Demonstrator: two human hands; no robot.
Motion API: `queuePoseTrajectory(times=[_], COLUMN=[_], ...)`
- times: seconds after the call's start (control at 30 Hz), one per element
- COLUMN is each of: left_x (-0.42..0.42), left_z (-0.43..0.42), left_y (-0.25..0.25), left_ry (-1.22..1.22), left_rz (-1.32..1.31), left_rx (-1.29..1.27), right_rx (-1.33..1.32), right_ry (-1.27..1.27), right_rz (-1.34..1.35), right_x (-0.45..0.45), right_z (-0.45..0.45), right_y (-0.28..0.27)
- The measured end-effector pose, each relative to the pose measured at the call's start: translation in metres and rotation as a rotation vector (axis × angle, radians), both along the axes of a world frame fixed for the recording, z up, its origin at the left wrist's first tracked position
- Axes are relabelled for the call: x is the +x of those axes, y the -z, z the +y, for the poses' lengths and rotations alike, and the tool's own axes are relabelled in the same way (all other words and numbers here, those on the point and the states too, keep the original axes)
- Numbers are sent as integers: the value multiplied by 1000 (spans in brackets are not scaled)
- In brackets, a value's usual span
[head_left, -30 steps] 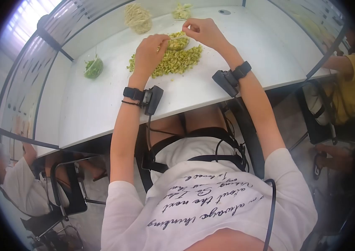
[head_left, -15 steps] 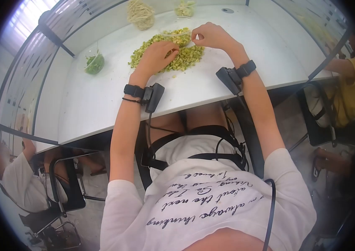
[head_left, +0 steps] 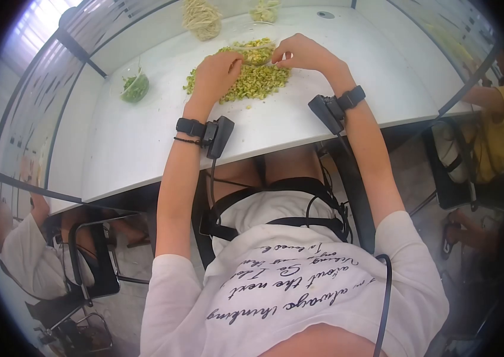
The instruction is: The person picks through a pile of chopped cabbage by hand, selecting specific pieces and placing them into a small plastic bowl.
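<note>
On the white table a wide pile of chopped green vegetable pieces (head_left: 255,86) is spread out. At its far side sits a clear plastic container (head_left: 258,55) with green and yellowish pieces in it; whether it is a bowl or a bag I cannot tell. My left hand (head_left: 217,72) is over the pile's left part, its fingers curled together by the container's left side, their tips partly hidden. Thumb and fingers of my right hand (head_left: 304,52) pinch at the container's right edge.
Pale strands in a bundle (head_left: 202,21) stand at the back, beside a clear container of pale green pieces (head_left: 264,11). Leafy green bits fill another clear container (head_left: 135,89) to the left. Partitions (head_left: 73,113) border the table. People sit at both sides.
My left hand has drawn slightly back to the left and up, its fingers more curled. The right hand has shifted down a little at the container's edge.
</note>
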State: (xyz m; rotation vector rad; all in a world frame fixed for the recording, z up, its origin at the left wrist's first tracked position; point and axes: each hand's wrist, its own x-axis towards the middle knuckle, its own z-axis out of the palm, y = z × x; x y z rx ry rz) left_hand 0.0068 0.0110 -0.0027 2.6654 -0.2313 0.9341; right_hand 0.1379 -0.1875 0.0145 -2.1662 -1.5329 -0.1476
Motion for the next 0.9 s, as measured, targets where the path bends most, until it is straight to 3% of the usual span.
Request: queuePoseTrajectory(times=[0.37, 0.9], left_x=[3, 2], left_z=[17, 31], left_y=[-1, 4], left_ry=[-276, -80], left_rz=[-88, 45], left_rx=[0, 77], right_rx=[3, 26], right_ry=[-79, -33], right_rz=[107, 113], right_x=[-7, -1], right_z=[1, 3], right_y=[-7, 0])
